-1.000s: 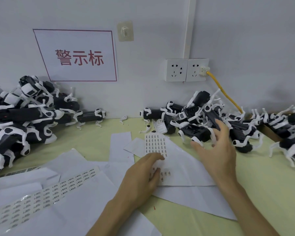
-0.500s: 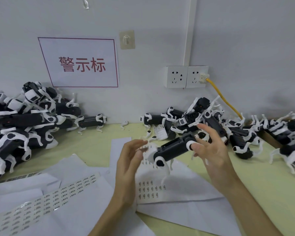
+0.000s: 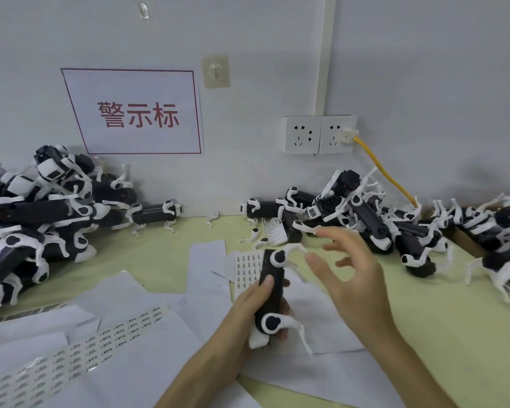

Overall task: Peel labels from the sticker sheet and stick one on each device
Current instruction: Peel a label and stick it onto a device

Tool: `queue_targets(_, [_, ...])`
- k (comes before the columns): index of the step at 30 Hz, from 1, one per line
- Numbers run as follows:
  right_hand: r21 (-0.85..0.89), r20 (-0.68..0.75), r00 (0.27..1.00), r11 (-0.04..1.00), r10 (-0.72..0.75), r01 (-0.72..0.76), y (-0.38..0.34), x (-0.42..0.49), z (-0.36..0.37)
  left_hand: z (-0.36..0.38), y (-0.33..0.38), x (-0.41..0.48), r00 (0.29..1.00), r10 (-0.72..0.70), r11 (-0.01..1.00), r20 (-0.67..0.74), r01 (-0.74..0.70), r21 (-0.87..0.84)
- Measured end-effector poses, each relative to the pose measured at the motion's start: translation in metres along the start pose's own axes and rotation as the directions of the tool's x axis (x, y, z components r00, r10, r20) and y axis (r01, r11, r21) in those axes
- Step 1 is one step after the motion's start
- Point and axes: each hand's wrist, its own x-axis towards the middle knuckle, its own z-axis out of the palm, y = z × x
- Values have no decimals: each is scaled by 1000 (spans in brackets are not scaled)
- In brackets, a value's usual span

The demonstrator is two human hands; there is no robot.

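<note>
One device [image 3: 273, 285] in left hand [image 3: 243, 316], right hand [image 3: 354, 282] spread

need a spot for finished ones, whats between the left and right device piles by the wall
Head view: just one loose white leg part lies on the table between the left pile and the right pile; otherwise bare.

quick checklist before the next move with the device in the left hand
1. Device gripped by the left hand: ok.
2. Right hand free, fingers spread, apart from the device: ok.
3. Label ready on a right fingertip: cannot tell, blurred.
4. Sticker sheet lying just behind the device, printed rows left on it: ok.
5. Face to be labelled turned towards the right hand: cannot tell.
</note>
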Motion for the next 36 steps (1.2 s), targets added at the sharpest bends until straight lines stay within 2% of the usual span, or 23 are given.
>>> queue_targets(2, [267,4,996,959,95,-92,-1,5,-6,-1,-2,-2,1000,14,999,-11,-14,-49])
queue_targets(4, [521,196,956,803,218,-290,-4,7,-9,-2,-2,-5,999,47,999,4,-47,-19])
queue_targets(5, [534,297,919,753,258,-384,-7,7,-8,-2,-2,-5,999,53,999,2,-53,-4])
queue_targets(7, [439,397,863,761,312,-477,-6,3,-2,-1,-2,-6,999,43,999,-6,-43,12])
queue_targets(9, [347,396,850,800,348,-490,-5,-1,5,1,-4,-5,999,43,998,-13,-42,36])
queue_targets(14, [229,281,896,883,344,-410,-5,-8,14,0,-7,-4,998,54,991,-20,-51,124])
queue_targets(20, [100,257,914,932,314,-349,-5,-12,19,0,-11,-2,996,85,969,-4,-82,232])
queue_targets(36, [17,171,944,957,282,-289,-2,-16,24,1,-18,0,989,148,926,19,-146,348])
